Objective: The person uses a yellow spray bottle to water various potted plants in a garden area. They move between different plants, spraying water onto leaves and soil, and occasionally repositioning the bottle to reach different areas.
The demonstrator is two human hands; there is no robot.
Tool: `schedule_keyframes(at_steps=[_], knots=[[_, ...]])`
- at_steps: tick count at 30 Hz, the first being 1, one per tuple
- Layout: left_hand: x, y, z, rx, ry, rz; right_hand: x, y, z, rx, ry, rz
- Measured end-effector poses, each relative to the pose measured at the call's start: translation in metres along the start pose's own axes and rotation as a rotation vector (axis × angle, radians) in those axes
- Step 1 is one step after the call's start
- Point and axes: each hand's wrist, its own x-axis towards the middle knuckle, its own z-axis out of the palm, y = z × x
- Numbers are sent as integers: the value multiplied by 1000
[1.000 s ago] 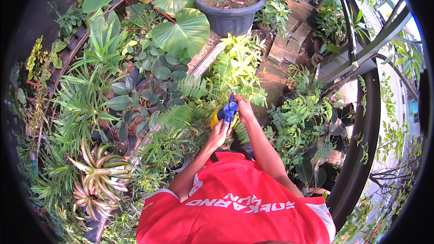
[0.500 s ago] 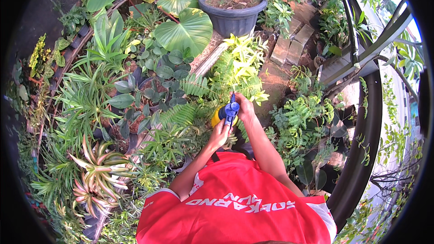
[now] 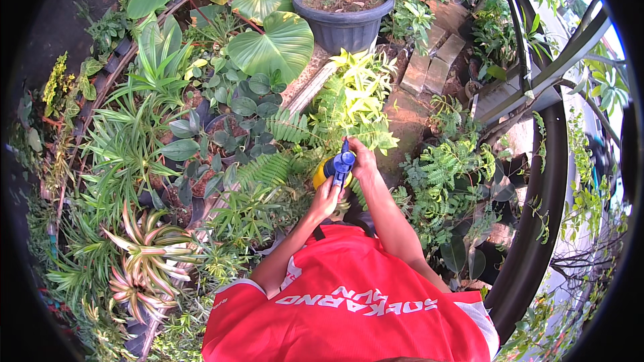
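Red cloth made up the largest item on view, a shirt (image 3: pixel 349 325) across the lower middle. A dark curved band (image 3: pixel 545 208) arched down the right side. Striped cream-and-green plants (image 3: pixel 149 255) grew at the lower left. A large black pot (image 3: pixel 345 29) of soil stood upright at the top, with a broad heart-shaped leaf (image 3: pixel 274 47) just to its left and paving bricks (image 3: pixel 426 66) to its right.

The spray bottle, with yellow body (image 3: pixel 320 173) and blue head (image 3: pixel 343 163), was held in front of the shirt, amid ferns (image 3: pixel 267 169) and near a bright yellow-green plant (image 3: pixel 362 90). The left hand (image 3: pixel 326 200) was wrapped round the lower side of the blue head, next to the handle. The right hand (image 3: pixel 363 161) was curled beside the slim nozzle (image 3: pixel 345 143); its fingertips were partly hidden, so whether they pinched the nozzle could not be told.

Risks, in this inspector's judgement: a loose left grip could have let the bottle roll or drop into the ferns; a hard sideways push on the nozzle could have bent or loosened it; accidental pressure on the handle could have wetted the right fingers.
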Motion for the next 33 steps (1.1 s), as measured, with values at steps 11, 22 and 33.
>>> schedule_keyframes(at_steps=[11,22,33], knots=[[0,-3,-2,-68,10,-58,-3,3,-3,-78,70,-29],[5,-13,-9,-117,66,36,-35,-6,6,-358,29,-99],[18,-21,-9,-33,69,61,-81,-11,39,-1053,-124,-661]])
